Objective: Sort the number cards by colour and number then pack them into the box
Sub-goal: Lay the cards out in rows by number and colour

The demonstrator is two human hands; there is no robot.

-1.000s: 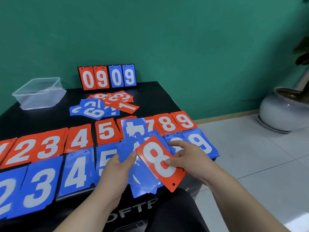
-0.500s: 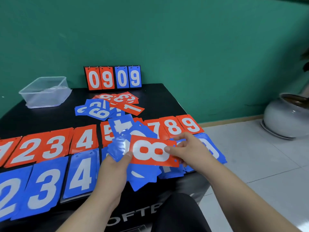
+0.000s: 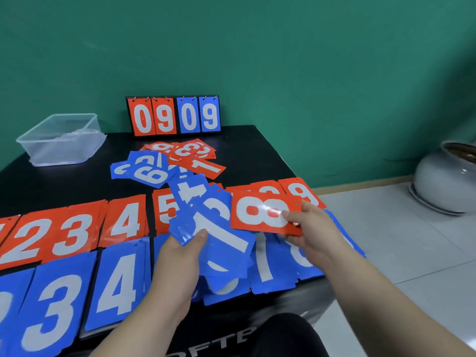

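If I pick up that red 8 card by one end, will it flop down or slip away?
Probably it's fairly stiff: the red 8 card juts out flat from the right hand, which pinches only one end. It looks light, since a pinch alone holds it. Its shiny glare suggests a smooth, maybe slippery face, so pinch firmly.

Bare black table (image 3: 64, 181) left of loose card pile (image 3: 152, 173), clear box (image 3: 61, 140) and scoreboard (image 3: 173, 115) lining the far edge

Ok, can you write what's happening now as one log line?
left hand: holds blue cards | right hand: pinches red 8 card | box: back left
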